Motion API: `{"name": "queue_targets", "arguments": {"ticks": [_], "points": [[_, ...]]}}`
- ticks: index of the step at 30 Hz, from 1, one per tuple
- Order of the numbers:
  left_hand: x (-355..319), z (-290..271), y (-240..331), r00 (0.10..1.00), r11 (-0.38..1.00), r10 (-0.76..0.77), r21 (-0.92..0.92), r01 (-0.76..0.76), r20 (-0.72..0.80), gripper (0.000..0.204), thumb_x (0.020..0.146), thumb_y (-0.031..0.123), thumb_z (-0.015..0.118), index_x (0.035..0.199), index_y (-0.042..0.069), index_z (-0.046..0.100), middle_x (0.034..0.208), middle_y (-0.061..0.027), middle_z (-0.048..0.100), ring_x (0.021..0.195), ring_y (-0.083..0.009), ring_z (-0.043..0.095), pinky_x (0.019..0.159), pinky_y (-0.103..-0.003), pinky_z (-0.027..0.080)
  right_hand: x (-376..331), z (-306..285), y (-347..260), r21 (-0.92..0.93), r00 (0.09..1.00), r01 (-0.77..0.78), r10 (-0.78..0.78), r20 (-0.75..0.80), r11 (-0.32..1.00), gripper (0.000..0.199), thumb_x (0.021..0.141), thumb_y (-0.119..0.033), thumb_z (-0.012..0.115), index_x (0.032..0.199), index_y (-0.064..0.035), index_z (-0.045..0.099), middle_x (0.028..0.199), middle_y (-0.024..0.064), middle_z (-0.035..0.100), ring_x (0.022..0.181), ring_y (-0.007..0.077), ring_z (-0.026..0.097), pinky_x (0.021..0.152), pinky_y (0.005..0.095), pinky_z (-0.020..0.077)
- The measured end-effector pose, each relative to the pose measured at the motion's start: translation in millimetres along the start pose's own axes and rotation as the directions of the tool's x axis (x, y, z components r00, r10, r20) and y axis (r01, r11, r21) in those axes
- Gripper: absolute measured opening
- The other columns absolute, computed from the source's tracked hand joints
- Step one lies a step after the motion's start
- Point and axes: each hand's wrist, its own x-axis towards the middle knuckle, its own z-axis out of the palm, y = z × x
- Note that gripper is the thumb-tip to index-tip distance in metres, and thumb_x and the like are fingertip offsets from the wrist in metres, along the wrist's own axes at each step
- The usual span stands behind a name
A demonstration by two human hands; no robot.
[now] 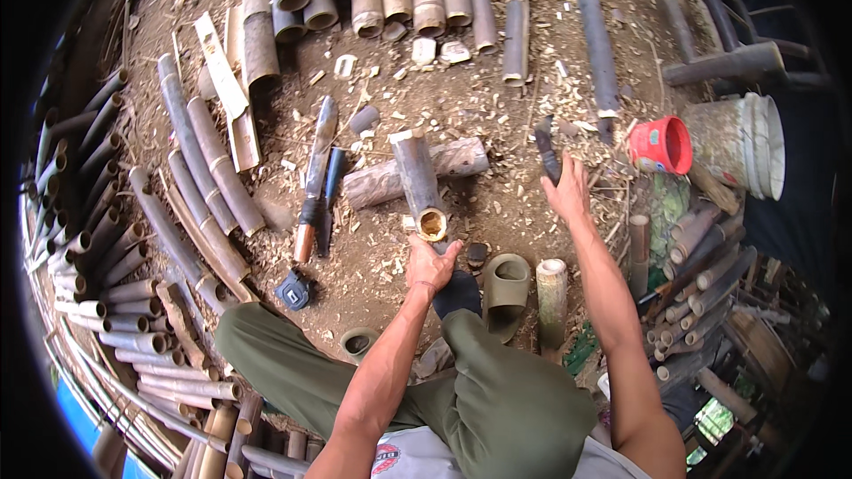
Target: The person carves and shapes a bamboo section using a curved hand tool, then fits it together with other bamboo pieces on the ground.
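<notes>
My left hand (430, 268) is at the near end of a short bamboo section (414, 173), its thumb and fingers around the lower edge; the exact grip is partly hidden. The section lies across a rough log (460, 158), its hollow near end facing me and showing a pale brown inside. My right hand (569, 191) reaches forward on the right, thumb and fingers closed about the dark wrapped handle of a tool (548, 149). Left of the log lie a large knife (312, 177) with a wooden handle end and a slim blue-and-black tool (334, 173).
A tape measure (294, 290) lies by my knee. Slippers (507, 297) and an upright bamboo piece (551, 302) stand near my feet. At right are a red pail (660, 145) and a white bucket (735, 144). Bamboo poles (426, 0) line the far side; shavings cover the dirt.
</notes>
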Motion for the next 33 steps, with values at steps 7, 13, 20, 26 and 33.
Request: {"name": "queue_targets", "arguments": {"ticks": [7,13,20,26,33], "points": [[8,-17,-38,0.961,0.96,0.272,-0.076,-0.268,0.053,0.088,0.078,0.045,0.081,0.131,-0.01,0.036,0.12,-0.0276,0.059,0.111,-0.0367,0.06,0.095,-0.042,0.047,18,-19,-25,0.108,0.969,-0.115,0.087,0.233,0.987,0.041,0.082,-0.021,0.061,0.117,0.0005,0.055,0.097,0.017,0.058,0.094,0.0335,0.058,0.083,0.0455,0.0469],[-69,-85,26,0.896,0.95,0.079,-0.305,0.065,0.437,0.087,0.083,0.05,0.076,0.139,-0.008,0.042,0.088,-0.0059,0.06,0.081,-0.0145,0.058,0.073,-0.03,0.049,-79,-105,-105,0.693,0.732,-0.291,-0.313,0.606,0.66,0.057,0.079,-0.008,0.054,0.132,0.0065,0.043,0.096,0.0146,0.061,0.08,0.025,0.062,0.074,0.0363,0.0507],[-26,-36,41,0.933,0.968,-0.012,-0.232,0.101,0.359,0.073,0.091,0.058,0.052,0.08,-0.012,0.064,0.072,-0.0329,0.063,0.079,-0.0438,0.068,0.071,-0.049,0.051,-99,-64,-162,0.498,0.695,-0.28,-0.185,0.695,0.821,0.039,0.082,-0.012,0.065,0.118,0.001,0.059,0.083,0.0246,0.066,0.075,0.0394,0.067,0.067,0.0432,0.0511],[-9,-31,54,0.958,0.867,-0.014,-0.474,0.154,0.285,0.051,0.096,0.036,0.051,0.073,-0.007,0.067,0.055,-0.0107,0.059,0.051,-0.0183,0.057,0.05,-0.036,0.044,-41,-67,-163,0.445,0.592,0.0,-0.359,0.722,0.895,0.038,0.081,-0.016,0.063,0.117,-0.0054,0.056,0.077,0.0209,0.065,0.071,0.0418,0.065,0.063,0.048,0.0521],[-23,-33,47,0.865,-0.445,0.16,-0.748,0.493,0.475,0.037,0.102,0.03,0.046,0.123,0.002,0.059,0.078,-0.0012,0.061,0.074,-0.0128,0.058,0.068,-0.027,0.046,35,-96,-242,0.269,0.116,0.784,-0.557,0.822,0.56,0.011,0.079,-0.017,0.068,0.084,-0.0082,0.073,0.082,0.0087,0.073,0.076,0.0223,0.073,0.061,0.0356,0.0562]]}}
